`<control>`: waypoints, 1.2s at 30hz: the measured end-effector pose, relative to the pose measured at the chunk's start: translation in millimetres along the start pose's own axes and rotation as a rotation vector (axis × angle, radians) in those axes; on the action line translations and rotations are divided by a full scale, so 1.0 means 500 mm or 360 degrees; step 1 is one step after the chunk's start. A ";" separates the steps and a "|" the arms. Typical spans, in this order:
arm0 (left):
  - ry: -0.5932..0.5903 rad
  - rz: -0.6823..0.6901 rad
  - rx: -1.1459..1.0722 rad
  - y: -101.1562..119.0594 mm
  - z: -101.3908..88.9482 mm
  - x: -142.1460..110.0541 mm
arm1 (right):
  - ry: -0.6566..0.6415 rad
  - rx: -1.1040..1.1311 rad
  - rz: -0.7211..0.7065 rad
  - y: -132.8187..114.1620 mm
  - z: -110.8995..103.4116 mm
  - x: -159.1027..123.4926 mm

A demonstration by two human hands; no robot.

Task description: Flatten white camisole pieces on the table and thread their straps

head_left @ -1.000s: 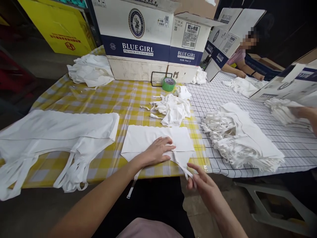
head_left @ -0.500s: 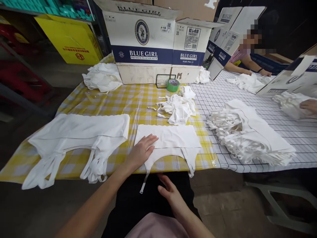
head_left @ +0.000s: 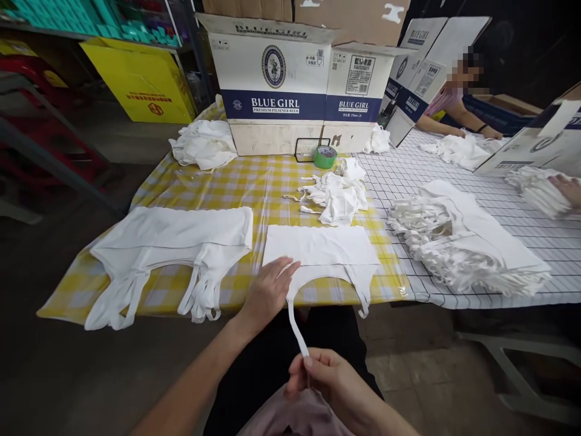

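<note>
A white camisole top (head_left: 322,245) lies flat in front of me on the yellow checked tablecloth, its straps toward my body. My left hand (head_left: 270,287) rests on its left side, fingers stretched out over the fabric. Below the table edge, my right hand (head_left: 320,372) pinches the end of the left shoulder strap (head_left: 297,330), which is pulled taut toward me. The right strap (head_left: 363,303) hangs folded at the table edge. To the left lies a stack of similar white tops (head_left: 181,233), straps drooping over the edge.
A crumpled white heap (head_left: 338,197) lies behind the top, near green tape (head_left: 325,157) and a large beer carton (head_left: 276,106). On the grid cloth at right sits a thick pile of white tops (head_left: 481,242). Another person (head_left: 454,115) handles white garments at the back right.
My right hand has left the right strap, moved left and taken hold of the left strap, pulling it straight toward me. My left hand has shifted to the top's left side.
</note>
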State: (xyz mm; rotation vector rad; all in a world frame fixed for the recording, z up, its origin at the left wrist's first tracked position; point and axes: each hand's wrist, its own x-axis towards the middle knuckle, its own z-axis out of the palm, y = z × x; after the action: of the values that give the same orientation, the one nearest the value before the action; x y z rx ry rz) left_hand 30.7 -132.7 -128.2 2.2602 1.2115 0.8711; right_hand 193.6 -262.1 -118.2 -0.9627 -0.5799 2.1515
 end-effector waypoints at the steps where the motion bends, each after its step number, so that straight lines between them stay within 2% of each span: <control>1: 0.0099 -0.0101 -0.0152 0.021 -0.002 -0.028 | 0.0016 0.0095 0.0008 -0.007 0.003 0.003; 3: 0.0219 -0.0450 -0.0514 0.064 -0.001 -0.093 | 0.0081 0.0244 -0.0015 -0.020 0.010 0.015; 4: 0.0222 -0.0681 -0.0707 0.083 0.004 -0.126 | 0.0116 0.0293 -0.0037 -0.025 0.014 0.022; 7: 0.0036 -0.1189 -0.1359 0.124 0.039 -0.209 | 0.0216 0.0353 -0.0074 -0.030 0.028 0.041; 9: -0.0125 -0.1287 -0.1734 0.137 0.070 -0.241 | 0.0290 0.0327 -0.0061 -0.027 0.036 0.048; 11: -0.0226 -0.1323 -0.1932 0.144 0.091 -0.254 | 0.0351 0.0213 -0.0071 -0.025 0.042 0.052; 13: -0.0328 -0.1444 -0.2045 0.149 0.092 -0.254 | 0.0381 0.0014 -0.0122 -0.025 0.042 0.056; 15: -0.0478 -0.1602 -0.2175 0.154 0.071 -0.248 | 0.0387 -0.0209 -0.0172 -0.029 0.035 0.060; 18: -0.0681 -0.1634 -0.2453 0.163 0.023 -0.237 | 0.0364 -0.0540 -0.0205 -0.033 0.016 0.063; 20: -0.0774 -0.1610 -0.2633 0.168 -0.001 -0.230 | 0.0433 -0.0821 -0.0297 -0.032 0.003 0.058; 23: -0.0792 -0.1636 -0.2793 0.174 -0.016 -0.221 | 0.0680 -0.1303 -0.0748 -0.028 -0.007 0.038; 24: -0.0783 -0.1652 -0.2819 0.175 -0.017 -0.219 | 0.0650 -0.1453 -0.0911 -0.028 -0.007 0.031; 25: -0.0781 -0.1670 -0.2844 0.177 -0.017 -0.217 | 0.0517 -0.1597 -0.1042 -0.029 -0.005 0.024; 26: -0.0789 -0.1690 -0.2869 0.178 -0.018 -0.214 | 0.0297 -0.1732 -0.1125 -0.031 -0.003 0.020; 28: -0.0832 -0.1725 -0.2920 0.179 -0.022 -0.208 | -0.0148 -0.1934 -0.1158 -0.036 0.001 0.017; 29: -0.0846 -0.1739 -0.2943 0.179 -0.027 -0.204 | -0.0263 -0.1990 -0.1133 -0.040 0.002 0.018; 30: -0.0844 -0.1747 -0.2954 0.177 -0.035 -0.200 | -0.0288 -0.2008 -0.1094 -0.044 0.002 0.020; 34: -0.0651 -0.1726 -0.2856 0.166 -0.068 -0.183 | -0.0055 -0.1767 -0.0900 -0.065 0.006 0.022; 36: -0.0618 -0.1715 -0.2819 0.162 -0.077 -0.177 | -0.0091 -0.1634 -0.0883 -0.078 0.014 0.018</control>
State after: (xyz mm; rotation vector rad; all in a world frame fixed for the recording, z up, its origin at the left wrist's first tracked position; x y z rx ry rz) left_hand 13.3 -247.2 -78.8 0.2094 0.6472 0.5116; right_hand 200.0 -230.6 -93.6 -1.0455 -1.8265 1.3193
